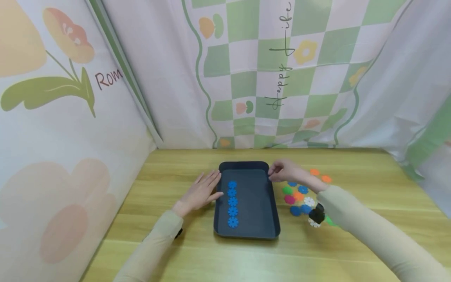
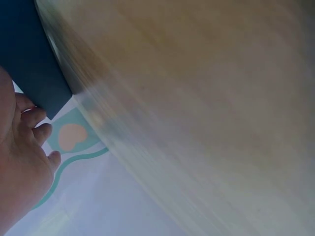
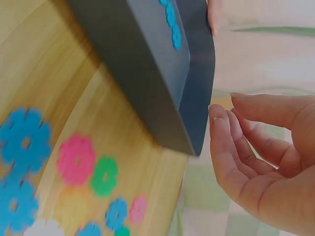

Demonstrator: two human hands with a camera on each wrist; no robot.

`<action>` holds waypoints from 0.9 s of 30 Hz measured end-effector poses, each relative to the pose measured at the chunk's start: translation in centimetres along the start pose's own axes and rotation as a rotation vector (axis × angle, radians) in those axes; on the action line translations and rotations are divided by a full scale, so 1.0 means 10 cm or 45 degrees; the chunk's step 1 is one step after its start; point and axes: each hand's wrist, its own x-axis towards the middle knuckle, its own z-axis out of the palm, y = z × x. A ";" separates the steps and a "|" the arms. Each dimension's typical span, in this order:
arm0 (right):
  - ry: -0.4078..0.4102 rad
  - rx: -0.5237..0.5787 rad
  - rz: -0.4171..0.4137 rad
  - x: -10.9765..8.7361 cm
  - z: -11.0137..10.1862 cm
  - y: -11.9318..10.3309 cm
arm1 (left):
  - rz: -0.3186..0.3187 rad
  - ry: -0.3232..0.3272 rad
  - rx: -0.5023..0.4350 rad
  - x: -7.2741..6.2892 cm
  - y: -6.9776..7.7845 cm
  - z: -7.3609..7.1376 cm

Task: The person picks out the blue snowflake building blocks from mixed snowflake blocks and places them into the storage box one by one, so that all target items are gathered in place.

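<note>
A dark rectangular tray [image 1: 255, 205] lies on the table, with a column of several blue notched plastic discs [image 1: 233, 201] along its left side. My left hand [image 1: 201, 194] rests at the tray's left rim, fingers extended and thumb spread over the edge. Close to the upper right corner of the tray is my right hand [image 1: 286, 171]. Its fingers bend loosely, thumb near the index fingertip, and the right wrist view shows no piece between them. Whether those fingertips touch the rim, I cannot tell.
Right of the tray, loose discs in several colours lie scattered on the wooden table [image 1: 253, 260], partly under my right forearm; a pink disc [image 3: 76, 160] and a green disc [image 3: 104, 176] are among them. A patterned curtain [image 1: 243, 55] hangs behind the table.
</note>
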 end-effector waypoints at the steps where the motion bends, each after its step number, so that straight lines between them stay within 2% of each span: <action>1: 0.012 -0.011 -0.001 -0.04 -0.04 0.04 | 0.006 0.009 -0.001 0.00 0.00 0.00; 6: 0.067 -0.090 0.039 -0.19 -0.17 0.24 | 0.011 0.019 -0.012 0.00 0.00 -0.01; 11: 0.076 -0.140 0.129 -0.34 -0.24 0.42 | -0.002 -0.004 0.011 -0.01 -0.01 0.00; 15: 0.081 -0.160 0.157 -0.44 -0.27 0.59 | -0.007 -0.013 0.018 -0.01 -0.01 0.00; 20: 0.092 -0.159 0.181 -0.51 -0.30 0.75 | -0.012 -0.029 0.031 0.00 -0.01 0.00; 27: 0.079 -0.189 0.208 -0.54 -0.33 0.85 | -0.013 -0.039 0.047 0.00 -0.01 0.00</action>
